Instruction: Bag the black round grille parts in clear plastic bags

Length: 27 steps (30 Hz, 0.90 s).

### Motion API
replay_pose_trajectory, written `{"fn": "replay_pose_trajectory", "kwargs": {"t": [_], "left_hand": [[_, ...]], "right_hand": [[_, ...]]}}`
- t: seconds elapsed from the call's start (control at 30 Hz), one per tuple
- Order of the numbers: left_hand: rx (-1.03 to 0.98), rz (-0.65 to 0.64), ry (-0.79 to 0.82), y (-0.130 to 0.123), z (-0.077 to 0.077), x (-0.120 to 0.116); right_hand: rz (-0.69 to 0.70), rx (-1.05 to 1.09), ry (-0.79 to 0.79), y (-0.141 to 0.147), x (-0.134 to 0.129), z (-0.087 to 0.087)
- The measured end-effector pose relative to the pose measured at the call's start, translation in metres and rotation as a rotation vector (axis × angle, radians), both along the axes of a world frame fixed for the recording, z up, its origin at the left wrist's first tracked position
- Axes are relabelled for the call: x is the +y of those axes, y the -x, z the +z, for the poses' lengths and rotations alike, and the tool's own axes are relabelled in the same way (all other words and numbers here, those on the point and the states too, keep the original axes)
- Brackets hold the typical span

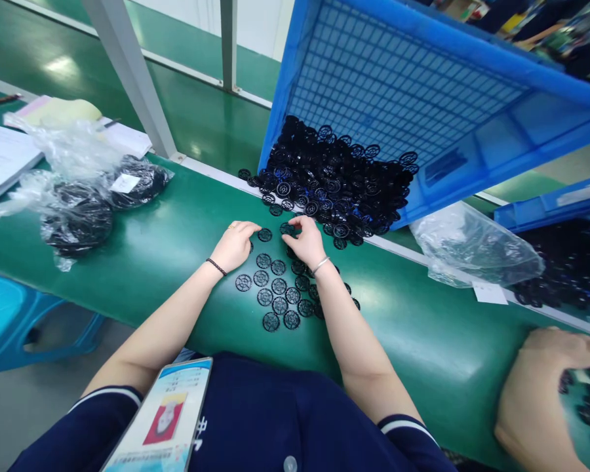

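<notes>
Several thin, round black spoked discs (278,286) lie spread on the green table in front of me. My left hand (233,248) has its fingers together, and its fingertips are at the edge of one black disc (265,235); the thumb is hidden. Another disc is partly covered by that hand. My right hand (305,241) is closed, with thumb and forefinger at a black disc (287,228) near the heap. More discs lie partly hidden under my right wrist and forearm.
A tilted blue crate (476,85) spills a heap of black discs (339,183) onto the table's far edge. Tied plastic bags (78,216) of black parts lie at left, near papers (2,160). Blue stool (14,321) at left. Another person's hand (545,373) is at right, near an empty-looking plastic bag (476,246).
</notes>
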<state>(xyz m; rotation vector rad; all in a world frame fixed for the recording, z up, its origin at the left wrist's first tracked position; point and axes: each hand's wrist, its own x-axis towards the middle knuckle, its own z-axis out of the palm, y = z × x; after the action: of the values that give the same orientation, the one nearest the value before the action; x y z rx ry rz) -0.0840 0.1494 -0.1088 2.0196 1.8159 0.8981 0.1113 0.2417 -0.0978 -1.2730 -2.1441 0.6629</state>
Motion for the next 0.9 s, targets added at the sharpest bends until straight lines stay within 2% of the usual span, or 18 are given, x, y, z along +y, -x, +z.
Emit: {"fn": "replay_pose_trajectory", "kwargs": {"t": [0.17, 0.33, 0.47, 0.63, 0.73, 0.9], "left_hand": [[-0.016, -0.096, -0.031, -0.012, -0.007, 0.004], [-0.042, -0.138, -0.040, -0.012, -0.008, 0.003], [-0.067, -0.070, -0.064, -0.006, -0.007, 0.004], [-0.063, 0.039, -0.086, 0.007, -0.011, 0.011], [-0.029, 0.056, -0.086, 0.014, -0.006, 0.029], [0.062, -0.050, -0.066, 0.008, 0.010, 0.083]], "right_hand": [[0.099, -0.170, 0.009, -0.008, -0.011, -0.001], [0.262, -0.231, 0.044, -0.003, -0.020, 0.007], [0.201, -0.259, -0.031, 0.006, -0.003, 0.011], [0.167, -0.318, -0.153, 0.031, 0.019, 0.005], [0.177, -0.394, -0.169, 0.041, 0.020, 0.002], [0.197, -0.445, -0.172, 0.042, 0.000, 0.002]]}}
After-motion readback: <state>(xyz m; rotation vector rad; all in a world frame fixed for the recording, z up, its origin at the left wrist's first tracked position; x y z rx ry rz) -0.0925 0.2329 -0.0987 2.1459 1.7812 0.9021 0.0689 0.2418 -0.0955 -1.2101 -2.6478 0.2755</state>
